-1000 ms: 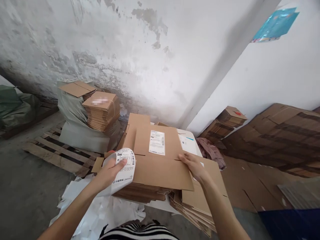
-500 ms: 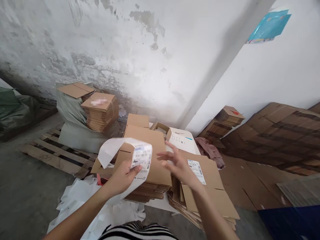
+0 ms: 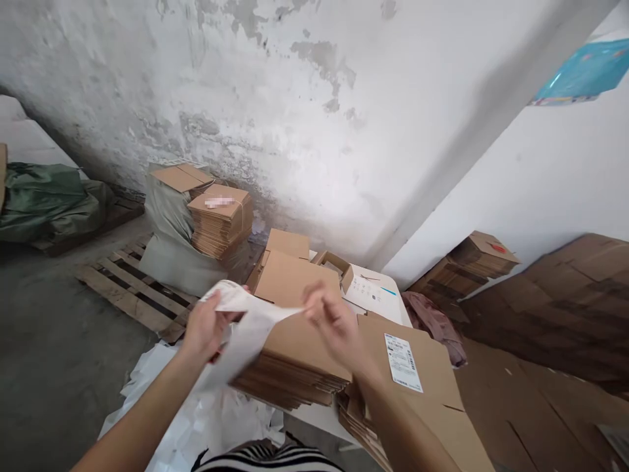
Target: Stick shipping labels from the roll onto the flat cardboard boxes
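Observation:
My left hand (image 3: 205, 328) is closed on a strip of shipping labels (image 3: 250, 324), whose curled white paper hangs below it. The fingers of my right hand (image 3: 334, 321), partly smeared by motion, pinch a narrow white end stretched between both hands. Whether that end is a label or its backing paper I cannot tell. Beneath the hands lies a stack of flattened cardboard boxes (image 3: 295, 278). To the right, another stack has a flattened carton (image 3: 437, 387) on top, with a shipping label (image 3: 403, 362) stuck to it.
Discarded white backing paper (image 3: 181, 406) is heaped at the lower left. A wooden pallet (image 3: 128, 295) and a tied carton bundle (image 3: 221, 223) stand beyond it. Behind the stacks are an open small box (image 3: 344, 275) and the white table (image 3: 400, 314). More cardboard (image 3: 555, 295) fills the right.
My right hand has gone from spread fingers to a pinch on the paper's end. My left hand has turned the strip, drawing it taut between the hands. The view has swung left.

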{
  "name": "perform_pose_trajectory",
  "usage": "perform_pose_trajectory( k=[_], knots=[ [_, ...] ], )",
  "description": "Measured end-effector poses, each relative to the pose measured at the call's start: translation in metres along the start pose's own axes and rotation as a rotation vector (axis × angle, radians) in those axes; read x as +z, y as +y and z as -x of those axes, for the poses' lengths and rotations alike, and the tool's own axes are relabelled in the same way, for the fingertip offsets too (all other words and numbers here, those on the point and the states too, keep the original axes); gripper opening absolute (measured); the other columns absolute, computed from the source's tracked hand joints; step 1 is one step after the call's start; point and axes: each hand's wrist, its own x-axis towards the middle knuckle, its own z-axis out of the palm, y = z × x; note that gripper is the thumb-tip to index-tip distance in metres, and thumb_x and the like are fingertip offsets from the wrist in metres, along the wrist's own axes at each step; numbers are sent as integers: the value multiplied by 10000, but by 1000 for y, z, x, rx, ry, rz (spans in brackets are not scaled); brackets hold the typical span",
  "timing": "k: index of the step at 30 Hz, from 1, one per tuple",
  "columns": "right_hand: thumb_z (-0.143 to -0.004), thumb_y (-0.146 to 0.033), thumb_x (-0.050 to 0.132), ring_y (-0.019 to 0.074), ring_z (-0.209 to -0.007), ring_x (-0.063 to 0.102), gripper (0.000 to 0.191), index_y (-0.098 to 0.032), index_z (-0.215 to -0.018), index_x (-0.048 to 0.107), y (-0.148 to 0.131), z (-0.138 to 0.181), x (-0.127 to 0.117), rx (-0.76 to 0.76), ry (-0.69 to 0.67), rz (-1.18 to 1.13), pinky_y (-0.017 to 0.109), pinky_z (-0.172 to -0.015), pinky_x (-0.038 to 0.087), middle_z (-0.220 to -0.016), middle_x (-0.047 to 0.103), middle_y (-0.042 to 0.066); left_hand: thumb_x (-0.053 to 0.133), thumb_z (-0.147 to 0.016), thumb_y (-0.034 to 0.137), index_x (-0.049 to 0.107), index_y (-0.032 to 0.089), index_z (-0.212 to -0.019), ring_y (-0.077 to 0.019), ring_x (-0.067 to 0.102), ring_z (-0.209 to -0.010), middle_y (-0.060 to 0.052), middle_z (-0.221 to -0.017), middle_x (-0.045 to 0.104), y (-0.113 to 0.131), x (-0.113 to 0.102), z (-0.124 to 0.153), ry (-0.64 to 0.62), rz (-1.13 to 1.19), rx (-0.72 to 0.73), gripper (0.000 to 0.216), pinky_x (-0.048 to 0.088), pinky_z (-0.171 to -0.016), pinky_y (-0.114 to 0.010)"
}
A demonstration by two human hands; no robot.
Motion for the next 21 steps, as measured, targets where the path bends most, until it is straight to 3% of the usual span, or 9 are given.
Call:
perform_pose_trajectory(
  k=[2,5,7,9,12,14,16,18,21],
  knots=[
    [-947,-392,465,137,-775,529,193,-227,-855,500,21,-24,-20,88,211,-46,257,-709,439,-833,536,3,438,-898,136,642,68,-1033,-200,713,-859,-127,-861,750,3,-22,-13,168,30,125,254,576,-772,-295],
    [-919,-512,425,140,-743,539,334,-208,-838,536,71,-51,-29,324,346,185,241,-700,444,-781,573,-8,493,-888,184,650,99,-993,-199,704,-716,-97,-793,741,5,-38,-14,112,-84,68,207,567,-637,-278],
    [-845,-568,505,159,-845,569,430,-153,-885,609,100,-55,-19,439,296,310,257,-780,450,-861,637,30,600,-845,256,663,116,-970,-203,679,-628,-88,-765,733,3,-36,-2,-17,-244,-49,198,534,-569,-279],
    [-745,-590,629,217,-1070,544,593,-94,-1072,623,118,-48,-5,464,193,416,333,-944,399,-1105,637,112,694,-785,343,682,125,-925,-216,666,-620,-85,-726,722,1,-29,11,-135,-425,-124,260,511,-577,-286],
    [-714,-595,685,331,-1360,312,758,-210,-1340,502,127,-23,3,497,-121,650,525,-1101,180,-1454,413,137,722,-744,440,691,141,-778,-227,638,-631,-56,-605,673,0,-21,25,-274,-654,-80,302,471,-593,-277],
    [-751,-617,640,364,-1409,216,748,-222,-1366,478,129,-2,-9,596,-201,748,578,-1109,107,-1515,320,142,679,-768,484,681,155,-746,-221,611,-629,-41,-599,655,-1,-19,28,-352,-745,-8,330,439,-568,-266],
    [-743,-639,625,396,-1376,280,748,-156,-1307,531,128,23,-32,754,-111,735,582,-1089,193,-1466,386,191,637,-791,513,664,166,-730,-201,578,-607,-30,-626,644,-5,-17,28,-387,-823,29,353,406,-534,-256],
    [-727,-662,616,399,-1241,459,694,-128,-1170,621,124,51,-63,838,10,578,537,-998,369,-1281,571,197,621,-794,527,612,177,-638,-173,521,-554,-9,-585,593,-11,-14,28,-363,-914,65,383,367,-503,-250],
    [-740,-678,595,330,-942,626,564,-173,-971,696,105,96,-111,759,196,321,431,-768,520,-933,701,124,633,-784,519,575,178,-579,-157,484,-524,6,-540,542,-17,-7,25,-314,-946,123,402,354,-492,-247]
  ],
)
